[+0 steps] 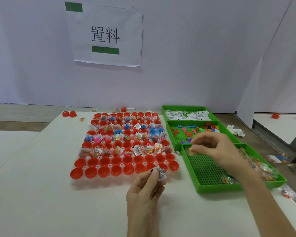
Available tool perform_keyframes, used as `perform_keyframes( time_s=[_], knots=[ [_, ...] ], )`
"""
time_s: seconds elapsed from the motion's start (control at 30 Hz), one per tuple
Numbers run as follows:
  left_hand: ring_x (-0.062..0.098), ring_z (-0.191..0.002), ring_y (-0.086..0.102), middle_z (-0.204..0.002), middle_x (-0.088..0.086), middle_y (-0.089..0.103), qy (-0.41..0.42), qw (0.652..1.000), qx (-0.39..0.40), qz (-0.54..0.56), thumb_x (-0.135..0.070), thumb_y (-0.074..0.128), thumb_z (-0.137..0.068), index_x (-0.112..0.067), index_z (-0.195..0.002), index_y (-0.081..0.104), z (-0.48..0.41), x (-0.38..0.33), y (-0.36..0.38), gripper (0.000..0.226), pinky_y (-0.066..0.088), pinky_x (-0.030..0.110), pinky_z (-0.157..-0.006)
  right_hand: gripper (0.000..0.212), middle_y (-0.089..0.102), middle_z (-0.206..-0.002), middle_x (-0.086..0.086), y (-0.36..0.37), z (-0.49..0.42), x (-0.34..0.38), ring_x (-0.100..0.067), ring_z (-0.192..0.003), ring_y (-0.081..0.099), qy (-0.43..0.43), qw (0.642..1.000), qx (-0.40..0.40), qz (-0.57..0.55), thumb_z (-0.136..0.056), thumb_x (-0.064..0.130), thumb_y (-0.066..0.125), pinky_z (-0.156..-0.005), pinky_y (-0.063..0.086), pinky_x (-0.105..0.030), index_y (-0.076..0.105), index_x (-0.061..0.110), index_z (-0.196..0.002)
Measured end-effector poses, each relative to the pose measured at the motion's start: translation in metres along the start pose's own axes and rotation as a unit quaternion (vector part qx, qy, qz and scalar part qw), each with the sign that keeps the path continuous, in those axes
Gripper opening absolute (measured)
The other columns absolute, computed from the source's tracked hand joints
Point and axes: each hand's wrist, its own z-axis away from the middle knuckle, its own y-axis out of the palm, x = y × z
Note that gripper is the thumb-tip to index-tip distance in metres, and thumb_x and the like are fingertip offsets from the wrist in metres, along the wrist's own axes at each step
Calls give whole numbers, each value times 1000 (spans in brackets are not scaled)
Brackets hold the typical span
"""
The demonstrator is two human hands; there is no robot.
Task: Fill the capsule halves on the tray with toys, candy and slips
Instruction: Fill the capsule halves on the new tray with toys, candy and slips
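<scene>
Fingertips of the left hand, lower centre, pinch a white printed paper slip at the near edge of the clear plastic tray of red capsule halves. At centre right the right hand pinches a blurred candy packet; rushed, it may drop outside the empty near rows.

Left hand pinches a slip by the capsule tray. Right hand pinches a blurred candy packet over the near green bin.
</scene>
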Motion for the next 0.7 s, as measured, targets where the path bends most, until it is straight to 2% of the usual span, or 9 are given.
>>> perform_keyframes(
  time_s=[0.07,0.13,0.17,0.3,0.4,0.5,0.7],
  knots=[
    [13,-61,69,-76,11,74,1,1000,-6,-8,-19,74,-62,-13,-71,75,0,0,1,11,54,22,-58,12,75,-80,-9,25,7,15,-21,-72,72,-39,986,105,-126,-77,7,79,-71,58,-25,74,15,-84],
    [14,-61,69,-73,10,73,2,1000,-5,-13,-20,74,-61,-15,-63,75,0,-1,0,6,55,25,-61,13,72,-77,-8,51,12,22,-18,-69,69,-54,965,191,-170,-80,1,78,-67,56,-24,74,13,-84],
    [14,-60,67,-71,10,71,3,1000,-6,-12,-19,74,-61,-15,-61,74,0,-1,-1,5,56,25,-61,14,71,-76,-6,61,13,22,-17,-69,68,-65,962,210,-164,-80,0,78,-67,56,-24,74,12,-85],
    [17,-62,68,-74,13,70,-5,1000,-5,14,-18,74,-59,-14,-61,72,-1,-2,-3,5,54,22,-54,12,73,-79,-6,76,15,22,-19,-74,71,-105,975,170,-97,-78,0,79,-71,56,-26,73,9,-81],
    [17,-64,69,-74,12,71,-5,1000,2,13,-23,76,-52,-16,-59,71,-2,-1,-4,10,53,23,-57,10,73,-79,-7,76,17,21,-22,-73,71,-143,979,134,-55,-77,1,81,-71,58,-29,74,8,-81],
    [17,-66,69,-74,11,71,-2,1000,11,9,-28,78,-48,-18,-58,71,-2,-1,-6,16,51,27,-64,9,72,-77,-1,78,19,21,-15,-71,68,-184,976,113,-22,-77,3,81,-68,55,-24,75,9,-81],
    [17,-61,65,-73,12,69,-8,1000,20,13,-25,78,-46,-17,-58,66,-3,1,-7,19,49,31,-70,11,71,-78,3,76,21,21,-18,-74,68,-243,967,65,52,-79,0,78,-68,54,-37,76,11,-81]
  ],
)
